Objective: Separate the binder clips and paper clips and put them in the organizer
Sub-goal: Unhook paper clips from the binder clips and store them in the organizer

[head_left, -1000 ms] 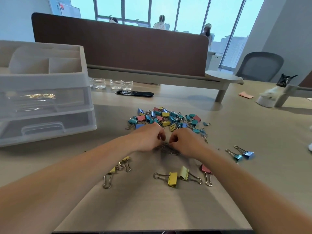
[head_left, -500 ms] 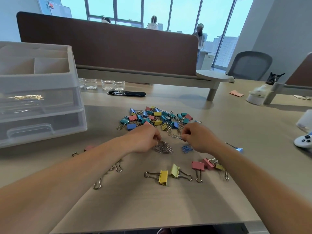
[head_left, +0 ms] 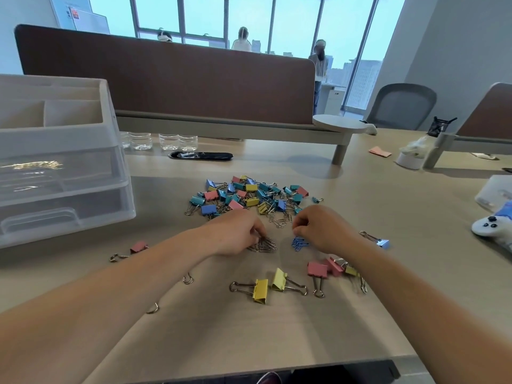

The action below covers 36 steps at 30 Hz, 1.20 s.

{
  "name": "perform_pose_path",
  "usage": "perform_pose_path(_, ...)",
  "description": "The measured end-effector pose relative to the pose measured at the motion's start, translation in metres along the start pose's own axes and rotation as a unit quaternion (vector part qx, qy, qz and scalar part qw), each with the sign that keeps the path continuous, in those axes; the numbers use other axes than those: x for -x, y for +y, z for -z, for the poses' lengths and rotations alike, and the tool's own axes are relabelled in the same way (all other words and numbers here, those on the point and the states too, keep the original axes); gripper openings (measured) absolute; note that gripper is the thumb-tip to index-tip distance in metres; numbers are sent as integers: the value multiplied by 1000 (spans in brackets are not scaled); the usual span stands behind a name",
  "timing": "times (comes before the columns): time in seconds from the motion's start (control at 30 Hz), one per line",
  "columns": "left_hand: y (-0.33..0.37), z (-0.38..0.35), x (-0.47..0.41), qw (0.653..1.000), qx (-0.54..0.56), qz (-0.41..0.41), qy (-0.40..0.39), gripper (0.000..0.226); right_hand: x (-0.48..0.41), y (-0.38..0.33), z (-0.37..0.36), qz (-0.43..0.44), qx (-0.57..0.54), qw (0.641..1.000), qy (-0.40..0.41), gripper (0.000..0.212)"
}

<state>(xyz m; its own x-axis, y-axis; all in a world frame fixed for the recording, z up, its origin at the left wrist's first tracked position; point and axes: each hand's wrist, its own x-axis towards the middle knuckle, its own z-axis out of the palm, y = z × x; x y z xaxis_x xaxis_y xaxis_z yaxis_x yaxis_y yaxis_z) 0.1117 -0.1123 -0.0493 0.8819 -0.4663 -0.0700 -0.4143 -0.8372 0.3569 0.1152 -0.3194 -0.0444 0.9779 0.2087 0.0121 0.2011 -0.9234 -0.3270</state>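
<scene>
- Since a second ago the two hands have been drawing apart. They were knuckle to knuckle, and now the left hand (head_left: 238,231) is sitting over a heap of silver paper clips (head_left: 263,245). The right hand (head_left: 322,228) is hovering just beside a small cluster of blue paper clips (head_left: 299,243), which is now showing between them.
- Head view, the hands: the left grip is curling down, its fingertips pinching at the top of the silver heap. The right grip is curling too, just above the blue cluster, but I cannot tell whether it is holding a clip.
- Head view, the rest: beyond the hands, the mixed pile (head_left: 249,195) of binder clips and loose paper clips is still waiting to be sorted. Two yellow binder clips (head_left: 261,291) are lying nearer the person, and some pink binder clips (head_left: 317,270) are lying against the right forearm.
- The organizer (head_left: 63,162) is standing well apart at the left of the surface (head_left: 194,342). Something gold is glinting in its upper drawer.
- Handling, as I am judging it: the paper clips are looking light, thin and slick, and they are likely to hook into one another. Gathering a heap from both sides and pinching it low should be safer than plucking at the top. The binder clips are looking stiff and easy to take by the coloured body or the wire handles.
</scene>
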Motion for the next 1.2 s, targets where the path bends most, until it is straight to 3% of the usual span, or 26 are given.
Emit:
perform_pose_path(0.07,-3,0,0,1000,0,2,14,27,-8,-2,-5,2,19,1000,15,14)
perform_pose_path(0.13,-6,2,0,1000,-3,7,26,26,-15,-5,-9,12,46,999,27,22)
perform_pose_path(0.37,-19,7,3,999,-42,14,24,33,-23,-11,-20,49,181,982,-14,26)
perform_pose_path(0.5,-21,6,0,999,-38,21,12,37,-17,-22,-18,102,113,987,-54,33)
perform_pose_path(0.63,-21,4,-5,999,-29,20,10,36,-18,-26,-12,68,22,996,-56,31)
perform_pose_path(0.8,-22,6,-4,999,-41,7,-19,34,-33,-19,-14,57,78,995,17,37)
perform_pose_path(1.0,-24,9,-2,998,-48,11,-27,37,-35,-19,-24,78,154,985,-18,32)
perform_pose_path(1.2,-26,11,4,999,-20,23,10,28,-13,-32,-17,105,89,989,-60,35)
